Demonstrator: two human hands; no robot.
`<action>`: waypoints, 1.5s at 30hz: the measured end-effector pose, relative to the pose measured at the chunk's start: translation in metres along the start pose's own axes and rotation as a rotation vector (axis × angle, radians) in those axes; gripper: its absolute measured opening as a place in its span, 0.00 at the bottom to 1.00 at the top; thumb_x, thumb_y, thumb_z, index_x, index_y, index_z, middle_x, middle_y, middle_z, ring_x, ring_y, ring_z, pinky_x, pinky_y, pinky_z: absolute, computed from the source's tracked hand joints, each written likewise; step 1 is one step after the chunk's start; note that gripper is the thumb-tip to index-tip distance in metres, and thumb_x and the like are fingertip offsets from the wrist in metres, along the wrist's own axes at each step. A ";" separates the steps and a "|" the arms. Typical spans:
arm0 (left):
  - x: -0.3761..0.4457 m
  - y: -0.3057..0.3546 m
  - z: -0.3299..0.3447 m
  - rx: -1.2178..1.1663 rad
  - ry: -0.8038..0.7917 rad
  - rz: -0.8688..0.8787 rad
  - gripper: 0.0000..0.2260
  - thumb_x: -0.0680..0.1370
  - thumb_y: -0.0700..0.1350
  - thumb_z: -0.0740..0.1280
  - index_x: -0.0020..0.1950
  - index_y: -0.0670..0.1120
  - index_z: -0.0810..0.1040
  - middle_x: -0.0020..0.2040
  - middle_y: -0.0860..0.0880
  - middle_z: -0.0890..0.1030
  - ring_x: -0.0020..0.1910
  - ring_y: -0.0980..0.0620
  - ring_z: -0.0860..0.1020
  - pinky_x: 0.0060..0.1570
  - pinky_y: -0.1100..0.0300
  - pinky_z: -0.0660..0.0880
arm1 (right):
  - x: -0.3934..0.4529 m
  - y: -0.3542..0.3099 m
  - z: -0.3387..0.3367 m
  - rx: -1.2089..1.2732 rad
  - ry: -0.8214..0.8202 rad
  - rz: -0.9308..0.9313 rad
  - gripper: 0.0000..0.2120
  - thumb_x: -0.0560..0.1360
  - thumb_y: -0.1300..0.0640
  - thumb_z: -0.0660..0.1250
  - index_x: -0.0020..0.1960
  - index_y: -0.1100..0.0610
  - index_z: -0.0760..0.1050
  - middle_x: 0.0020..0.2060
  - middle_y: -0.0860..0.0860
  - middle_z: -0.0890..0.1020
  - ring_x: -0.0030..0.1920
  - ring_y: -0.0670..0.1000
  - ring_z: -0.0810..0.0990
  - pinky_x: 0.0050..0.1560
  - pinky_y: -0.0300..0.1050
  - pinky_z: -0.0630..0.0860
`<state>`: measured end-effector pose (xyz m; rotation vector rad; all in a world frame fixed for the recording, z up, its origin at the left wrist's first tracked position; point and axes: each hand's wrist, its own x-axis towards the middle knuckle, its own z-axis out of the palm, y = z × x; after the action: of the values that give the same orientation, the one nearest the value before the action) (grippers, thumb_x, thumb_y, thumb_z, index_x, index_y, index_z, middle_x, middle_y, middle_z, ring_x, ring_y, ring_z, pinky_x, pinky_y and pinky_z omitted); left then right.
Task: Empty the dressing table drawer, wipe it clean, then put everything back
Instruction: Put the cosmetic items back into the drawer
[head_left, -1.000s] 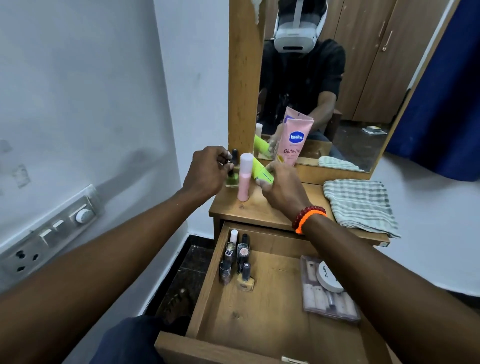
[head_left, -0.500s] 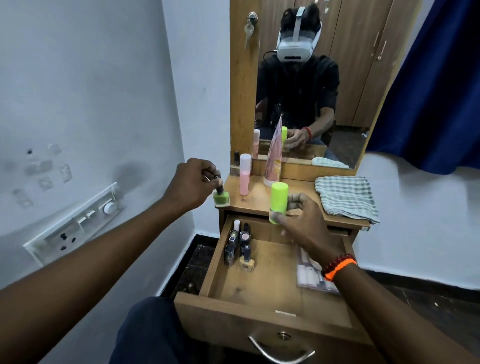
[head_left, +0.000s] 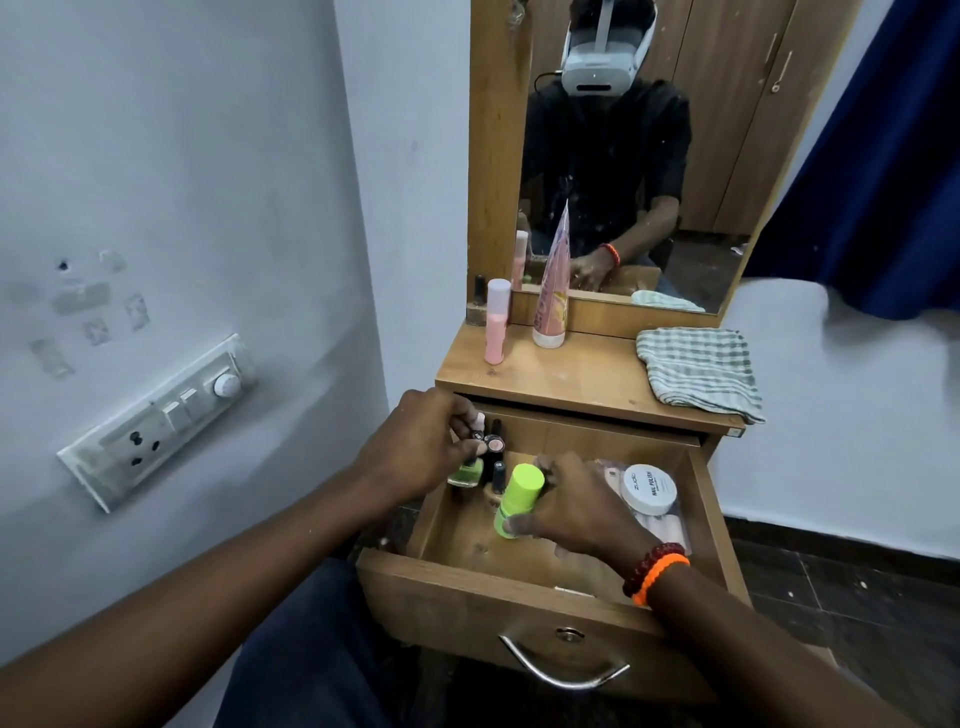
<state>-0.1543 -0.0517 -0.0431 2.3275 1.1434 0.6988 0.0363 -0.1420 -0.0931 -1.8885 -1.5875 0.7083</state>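
Inside the open drawer (head_left: 524, 577), a lime-green bottle (head_left: 517, 499) is gripped by the right hand (head_left: 576, 506). A green nail polish bottle (head_left: 465, 473) is pinched by the left hand (head_left: 415, 452).

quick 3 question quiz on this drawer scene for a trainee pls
1. True or false: the checked cloth lies inside the drawer.
2. What does the right hand grip?
A. pink tube
B. lime green bottle
C. white jar
3. Fill in: the left hand holds a green nail polish bottle at the drawer's ____ side.

Key
1. False, it lies on the tabletop.
2. B
3. left
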 end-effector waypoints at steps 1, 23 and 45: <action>-0.001 0.001 0.001 0.005 0.000 0.001 0.06 0.72 0.43 0.78 0.47 0.48 0.85 0.39 0.54 0.84 0.33 0.69 0.77 0.32 0.76 0.69 | 0.001 0.000 0.001 -0.024 0.003 0.002 0.16 0.61 0.55 0.83 0.42 0.54 0.78 0.35 0.51 0.83 0.29 0.55 0.84 0.22 0.47 0.76; -0.008 -0.034 0.031 0.117 -0.079 -0.065 0.07 0.69 0.46 0.78 0.43 0.52 0.83 0.37 0.57 0.80 0.38 0.60 0.80 0.42 0.57 0.80 | 0.017 0.006 0.017 -0.028 -0.147 0.171 0.34 0.59 0.55 0.87 0.60 0.54 0.74 0.55 0.58 0.79 0.38 0.58 0.86 0.27 0.52 0.83; 0.213 -0.035 -0.015 0.396 0.256 0.183 0.11 0.77 0.48 0.68 0.58 0.47 0.81 0.52 0.44 0.78 0.47 0.44 0.78 0.40 0.53 0.77 | 0.197 -0.074 -0.062 -0.452 0.339 -0.198 0.24 0.86 0.58 0.52 0.82 0.55 0.58 0.61 0.62 0.78 0.54 0.63 0.83 0.48 0.59 0.83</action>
<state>-0.0713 0.1440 -0.0014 2.7630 1.2850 0.9290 0.0599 0.0569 -0.0040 -1.9813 -1.7723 -0.0677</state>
